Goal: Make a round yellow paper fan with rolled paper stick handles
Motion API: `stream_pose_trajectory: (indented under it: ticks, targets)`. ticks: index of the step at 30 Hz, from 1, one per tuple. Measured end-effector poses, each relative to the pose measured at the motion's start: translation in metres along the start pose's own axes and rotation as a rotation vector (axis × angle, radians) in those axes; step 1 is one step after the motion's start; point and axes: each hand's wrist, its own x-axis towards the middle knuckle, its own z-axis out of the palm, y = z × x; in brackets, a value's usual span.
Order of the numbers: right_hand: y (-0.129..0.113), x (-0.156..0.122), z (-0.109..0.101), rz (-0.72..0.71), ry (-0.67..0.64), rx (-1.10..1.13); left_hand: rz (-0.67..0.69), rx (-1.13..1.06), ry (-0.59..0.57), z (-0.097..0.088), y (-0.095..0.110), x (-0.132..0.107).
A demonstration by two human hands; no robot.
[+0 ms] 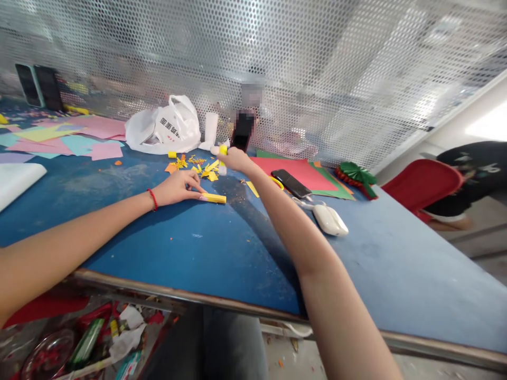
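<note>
Your left hand (176, 187) pinched the left end of a yellow paper strip (215, 198), which lay on or just above the blue table (158, 248). From those fingertips the strip extended right, its long axis nearly left to right, free end pointing right. Your right hand (237, 159), farther from it, gripped what looked like a glue stick (223, 151), roughly upright.

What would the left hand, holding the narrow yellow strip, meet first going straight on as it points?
Probably the bare right forearm, which crosses the line of the left hand; depth is unclear. If the forearm is raised above that path, the rounded white plastic case seems next.
</note>
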Motion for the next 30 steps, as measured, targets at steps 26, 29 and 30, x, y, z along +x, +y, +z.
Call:
stream_pose_trajectory:
  ticks: [26,29,30]
  targets:
    - [-0.039,-0.072,0.042,-0.147,0.381,0.257,0.043,-0.138,-0.041,0.002,-0.026,0.011]
    - [-0.043,-0.072,0.042,-0.129,0.364,0.223,0.016,-0.134,-0.052,-0.001,-0.024,0.009]
    - [-0.044,-0.072,0.043,-0.123,0.357,0.212,0.003,-0.125,-0.053,-0.002,-0.022,0.009]
